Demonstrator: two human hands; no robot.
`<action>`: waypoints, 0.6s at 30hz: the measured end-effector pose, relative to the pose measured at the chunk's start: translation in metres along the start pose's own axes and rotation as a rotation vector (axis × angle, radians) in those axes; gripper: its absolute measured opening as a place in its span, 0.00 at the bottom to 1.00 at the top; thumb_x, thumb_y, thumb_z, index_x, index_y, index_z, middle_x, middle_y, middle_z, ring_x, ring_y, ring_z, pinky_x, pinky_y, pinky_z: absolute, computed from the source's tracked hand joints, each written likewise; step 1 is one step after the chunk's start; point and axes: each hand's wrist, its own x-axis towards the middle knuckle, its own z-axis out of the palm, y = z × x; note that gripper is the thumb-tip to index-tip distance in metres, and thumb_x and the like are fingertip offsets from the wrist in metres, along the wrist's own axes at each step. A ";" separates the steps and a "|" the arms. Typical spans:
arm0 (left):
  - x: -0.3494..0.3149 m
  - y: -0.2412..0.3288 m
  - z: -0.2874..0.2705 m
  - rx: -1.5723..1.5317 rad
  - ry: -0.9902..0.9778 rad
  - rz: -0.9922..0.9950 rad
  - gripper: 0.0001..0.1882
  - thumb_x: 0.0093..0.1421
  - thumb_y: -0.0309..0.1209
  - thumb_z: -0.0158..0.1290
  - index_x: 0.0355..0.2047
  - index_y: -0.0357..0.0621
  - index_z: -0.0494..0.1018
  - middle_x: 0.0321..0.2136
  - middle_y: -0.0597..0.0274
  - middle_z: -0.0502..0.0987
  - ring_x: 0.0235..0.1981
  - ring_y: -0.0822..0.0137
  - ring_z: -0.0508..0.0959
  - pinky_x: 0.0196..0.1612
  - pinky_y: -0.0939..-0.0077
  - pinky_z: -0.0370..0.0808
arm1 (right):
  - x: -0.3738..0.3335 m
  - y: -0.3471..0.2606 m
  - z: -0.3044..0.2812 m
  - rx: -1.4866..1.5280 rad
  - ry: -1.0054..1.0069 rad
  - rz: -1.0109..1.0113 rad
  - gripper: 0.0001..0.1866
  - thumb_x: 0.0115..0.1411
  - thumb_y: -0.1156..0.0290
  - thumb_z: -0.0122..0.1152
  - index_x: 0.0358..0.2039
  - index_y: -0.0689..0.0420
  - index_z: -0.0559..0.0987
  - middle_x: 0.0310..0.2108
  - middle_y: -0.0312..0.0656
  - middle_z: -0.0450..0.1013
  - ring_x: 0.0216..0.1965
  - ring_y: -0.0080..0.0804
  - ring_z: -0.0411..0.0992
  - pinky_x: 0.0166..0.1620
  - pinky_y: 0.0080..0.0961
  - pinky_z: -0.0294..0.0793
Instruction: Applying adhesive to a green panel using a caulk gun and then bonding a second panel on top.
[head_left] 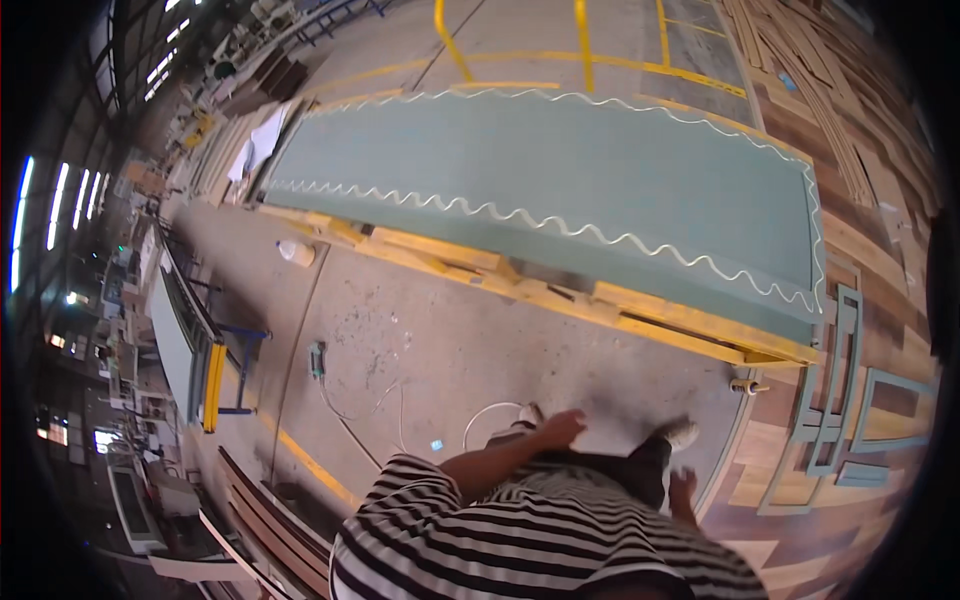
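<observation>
My left hand (563, 430) hangs in front of my body, fingers loosely apart, holding nothing. Lower and to the right is my right hand (682, 490), partly behind my side, its fingers apart and nothing visible in them. Beyond both hands lies a long grey-green panel (560, 160), which neither hand touches. A white wavy bead (600, 233) that looks like glue runs along its near side, around the right end and along the far side. Under the panel are yellow supports (660, 330).
On the concrete floor lie a green hand tool (317, 358) with a hose or cord and a white container (295, 252). A small cylinder (745, 387) is by the panel's near right corner. Grey-green frames (830, 400) lie on wood-patterned boards at right. A blue-legged stand (240, 370) is at left.
</observation>
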 end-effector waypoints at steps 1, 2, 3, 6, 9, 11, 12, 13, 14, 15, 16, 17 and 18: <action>-0.024 -0.023 -0.038 0.028 0.008 -0.100 0.16 0.58 0.37 0.51 0.43 0.41 0.74 0.39 0.41 0.77 0.43 0.44 0.77 0.44 0.53 0.74 | 0.005 -0.056 0.017 -0.079 0.002 -0.100 0.26 0.49 0.62 0.65 0.47 0.62 0.76 0.46 0.56 0.73 0.50 0.52 0.71 0.52 0.40 0.68; -0.049 -0.028 -0.079 -0.188 0.112 -0.376 0.17 0.58 0.37 0.52 0.44 0.41 0.74 0.38 0.42 0.78 0.42 0.45 0.77 0.43 0.53 0.74 | 0.015 -0.096 0.042 -0.118 0.022 -0.238 0.23 0.49 0.61 0.65 0.43 0.61 0.76 0.42 0.56 0.74 0.46 0.53 0.71 0.48 0.42 0.70; -0.081 -0.031 -0.118 -0.400 0.214 -0.667 0.17 0.57 0.36 0.52 0.44 0.40 0.74 0.37 0.42 0.78 0.41 0.46 0.78 0.42 0.54 0.75 | 0.019 -0.153 0.061 -0.156 -0.098 -0.353 0.25 0.49 0.60 0.63 0.45 0.60 0.76 0.44 0.55 0.74 0.48 0.53 0.71 0.51 0.40 0.69; -0.164 -0.098 -0.183 -0.312 0.408 -0.711 0.19 0.57 0.37 0.53 0.45 0.41 0.74 0.35 0.42 0.79 0.38 0.44 0.78 0.41 0.55 0.75 | -0.015 -0.342 0.103 -0.306 -0.267 -0.682 0.30 0.48 0.58 0.66 0.49 0.59 0.72 0.39 0.53 0.75 0.43 0.51 0.73 0.47 0.40 0.72; -0.217 -0.160 -0.229 -0.277 0.497 -0.747 0.19 0.57 0.37 0.53 0.46 0.40 0.73 0.34 0.40 0.78 0.37 0.42 0.78 0.40 0.54 0.75 | -0.019 -0.463 0.147 -0.294 -0.093 -0.995 0.29 0.50 0.64 0.67 0.52 0.59 0.70 0.45 0.53 0.73 0.48 0.51 0.71 0.48 0.38 0.71; -0.242 -0.197 -0.237 -0.344 0.618 -0.950 0.19 0.57 0.37 0.52 0.46 0.40 0.73 0.34 0.39 0.78 0.38 0.43 0.78 0.41 0.55 0.76 | -0.038 -0.540 0.167 -0.391 -0.021 -1.022 0.32 0.49 0.63 0.69 0.54 0.58 0.69 0.48 0.51 0.71 0.52 0.49 0.68 0.53 0.40 0.67; -0.251 -0.214 -0.241 -0.335 0.665 -0.972 0.21 0.57 0.39 0.53 0.47 0.40 0.73 0.33 0.39 0.78 0.39 0.43 0.78 0.41 0.55 0.75 | -0.040 -0.570 0.183 -0.427 0.043 -1.080 0.34 0.48 0.62 0.70 0.55 0.57 0.69 0.49 0.49 0.71 0.54 0.47 0.67 0.56 0.41 0.64; -0.257 -0.221 -0.238 -0.351 0.631 -1.020 0.22 0.56 0.39 0.53 0.48 0.40 0.73 0.34 0.40 0.78 0.39 0.44 0.78 0.42 0.55 0.75 | -0.045 -0.590 0.194 -0.429 0.046 -1.076 0.34 0.48 0.62 0.70 0.55 0.57 0.69 0.49 0.49 0.71 0.54 0.47 0.67 0.56 0.41 0.64; -0.263 -0.232 -0.236 -0.360 0.607 -1.071 0.23 0.56 0.40 0.54 0.48 0.40 0.73 0.34 0.40 0.79 0.40 0.44 0.78 0.43 0.56 0.75 | -0.051 -0.621 0.207 -0.483 0.010 -1.076 0.36 0.47 0.59 0.70 0.56 0.56 0.69 0.52 0.47 0.69 0.57 0.45 0.64 0.59 0.44 0.59; -0.267 -0.242 -0.241 -0.430 0.581 -1.067 0.24 0.55 0.41 0.55 0.48 0.39 0.73 0.34 0.41 0.79 0.40 0.44 0.79 0.44 0.57 0.75 | -0.053 -0.649 0.223 -0.534 -0.021 -1.069 0.38 0.47 0.57 0.71 0.57 0.55 0.68 0.54 0.45 0.67 0.59 0.43 0.62 0.62 0.47 0.55; -0.276 -0.248 -0.243 -0.500 0.548 -1.065 0.25 0.55 0.42 0.55 0.48 0.39 0.73 0.35 0.41 0.79 0.41 0.45 0.79 0.44 0.58 0.75 | -0.055 -0.671 0.243 -0.526 -0.017 -1.064 0.38 0.47 0.57 0.71 0.57 0.55 0.68 0.54 0.45 0.67 0.59 0.43 0.62 0.62 0.47 0.55; -0.293 -0.256 -0.237 -0.504 0.521 -1.094 0.25 0.54 0.43 0.56 0.47 0.39 0.73 0.35 0.41 0.79 0.41 0.45 0.79 0.45 0.59 0.75 | -0.062 -0.691 0.264 -0.597 -0.024 -1.068 0.40 0.46 0.55 0.71 0.58 0.54 0.66 0.56 0.45 0.65 0.61 0.41 0.59 0.63 0.50 0.51; -0.302 -0.270 -0.240 -0.507 0.504 -1.122 0.25 0.54 0.43 0.56 0.47 0.39 0.74 0.35 0.42 0.79 0.41 0.46 0.79 0.45 0.60 0.75 | -0.064 -0.716 0.284 -0.667 -0.029 -1.080 0.43 0.45 0.53 0.72 0.60 0.53 0.65 0.58 0.44 0.62 0.63 0.39 0.56 0.65 0.53 0.47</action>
